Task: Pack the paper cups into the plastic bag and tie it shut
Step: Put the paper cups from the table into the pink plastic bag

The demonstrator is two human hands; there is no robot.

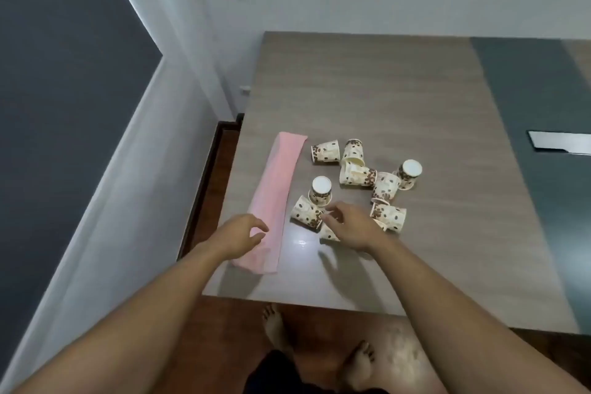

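A flat, folded pink plastic bag (278,189) lies lengthwise near the left edge of the wooden table (383,89). To its right, several paper cups with a coffee-bean print are scattered. Two stand upside down (320,190) (409,173); the others lie on their sides, such as one at the back (326,152) and one near the front (305,213). My left hand (238,235) hovers over the near end of the bag with fingers loosely curled, holding nothing. My right hand (350,225) reaches over the front cups, fingers relaxed, partly hiding a cup (328,233) beneath it.
A dark panel (527,105) runs along the table's right side, with a shiny metal plate (559,142) set in it. A grey wall (144,169) stands close to the table's left edge. My bare feet (358,361) are on the wooden floor below the near edge.
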